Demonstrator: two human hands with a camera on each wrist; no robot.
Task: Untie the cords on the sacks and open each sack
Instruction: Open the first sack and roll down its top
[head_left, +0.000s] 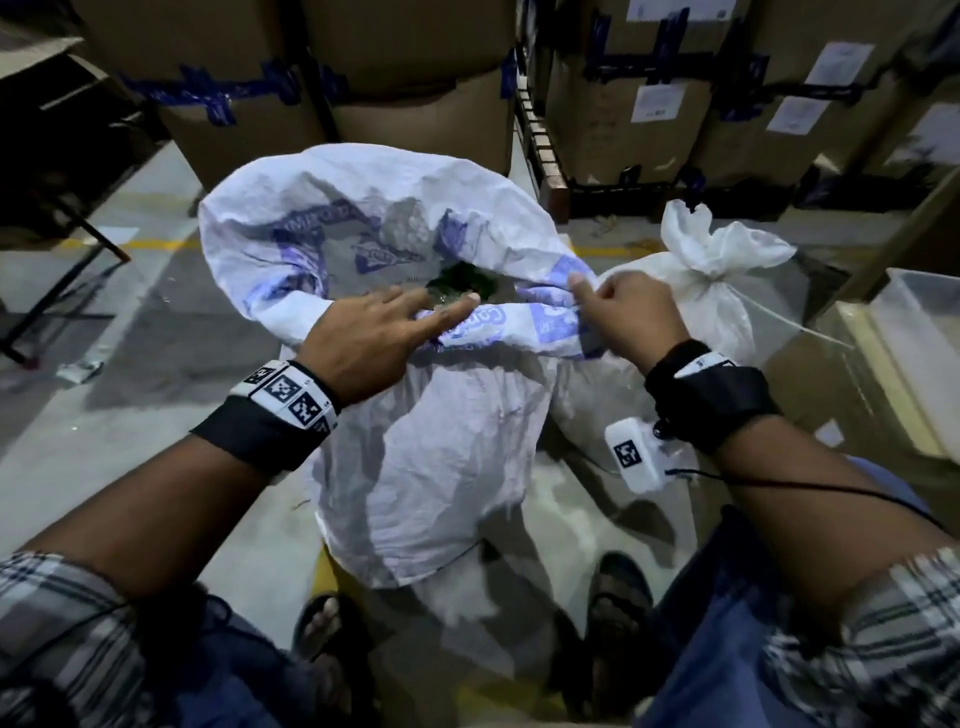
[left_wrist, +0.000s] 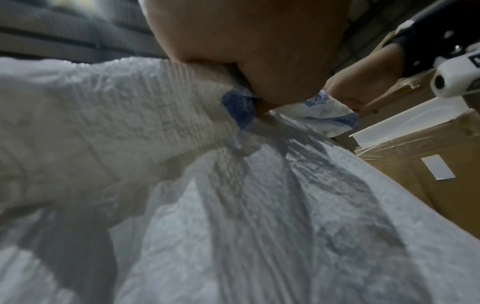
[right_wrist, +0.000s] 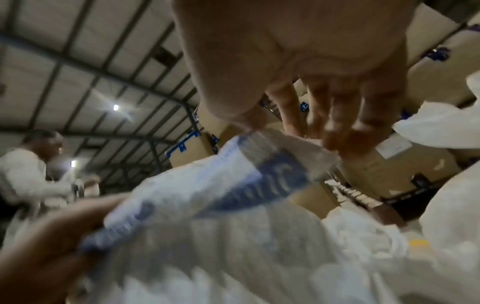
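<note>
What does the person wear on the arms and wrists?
The left hand and right hand are bare. The left wrist has a black band with a white strip of square markers; the right, a black strap, a white camera box with one marker and a black cable. Sleeves are checked grey and white.

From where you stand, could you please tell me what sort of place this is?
Probably a warehouse: stacked brown cardboard cartons sealed with blue tape, a yellow line painted on the grey concrete floor, and a high metal-framed roof. The left hand and right hand hold a white woven sack.
</note>
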